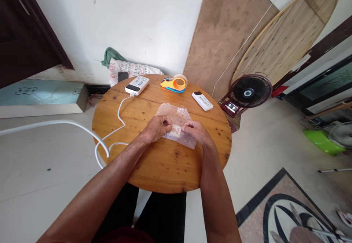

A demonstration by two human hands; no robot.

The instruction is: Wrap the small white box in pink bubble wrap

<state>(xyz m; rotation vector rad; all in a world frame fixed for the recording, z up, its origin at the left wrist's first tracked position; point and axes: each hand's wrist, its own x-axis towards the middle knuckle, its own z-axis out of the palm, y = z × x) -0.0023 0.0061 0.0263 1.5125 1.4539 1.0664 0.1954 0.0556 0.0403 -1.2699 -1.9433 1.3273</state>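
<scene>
From my remote seat I'm watching the left hand (161,126) first: it's pinching the left edge of a small printed packet (175,130), which is lying mid-table on the bubble wrap (187,141). Over to the right hand (197,130), and its thumb and fingers are pinching the packet's right edge; whether film is being caught too, I can't tell. For clean handling I'm favouring light, matched pressure, both wrists sitting low and the packet lying level, so the wrap isn't creasing.

Now I'm counting, left to right: one thick white loop (49,122) is arching in, one white cable (118,113) is running into a power bank (137,85), one tape dispenser (173,83) is sitting behind the wrap, and a second power bank (202,101) is lying rightward. One round table (165,177) is carrying it all, with one fan (250,91) standing beyond.
</scene>
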